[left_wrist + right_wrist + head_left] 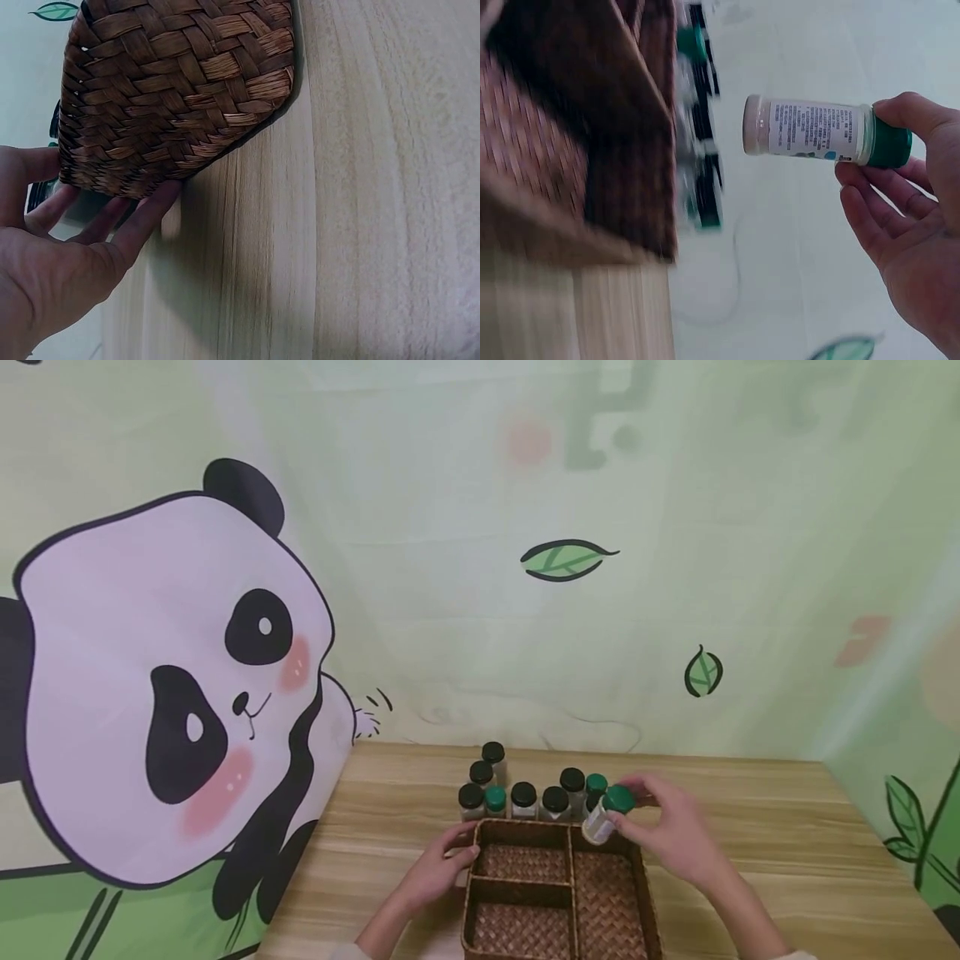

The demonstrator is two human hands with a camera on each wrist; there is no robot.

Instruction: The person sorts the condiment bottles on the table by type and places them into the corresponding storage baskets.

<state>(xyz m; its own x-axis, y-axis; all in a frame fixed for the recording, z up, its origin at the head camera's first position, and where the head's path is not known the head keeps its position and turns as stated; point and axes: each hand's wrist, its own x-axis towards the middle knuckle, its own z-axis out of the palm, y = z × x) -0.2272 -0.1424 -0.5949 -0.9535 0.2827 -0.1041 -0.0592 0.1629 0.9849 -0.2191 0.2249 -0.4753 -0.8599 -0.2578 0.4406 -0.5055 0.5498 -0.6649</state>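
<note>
A brown woven basket (522,882) with three compartments sits at the table's front. At its back left corner my left hand (438,868) grips the wall; the left wrist view shows fingers against the woven side (180,90) and the thumb near the rim. My right hand (678,835) pinches a spice jar (810,129) by its green cap (890,139). The jar has a printed white label and is held tilted, base down, above the back of the long right compartment (611,902). No jar shows inside the basket.
Several spice jars with black caps (523,793) and green caps (495,797) stand close behind the basket on the wooden table (780,835). A cloth backdrop with a panda (172,552) and leaves rises behind the table.
</note>
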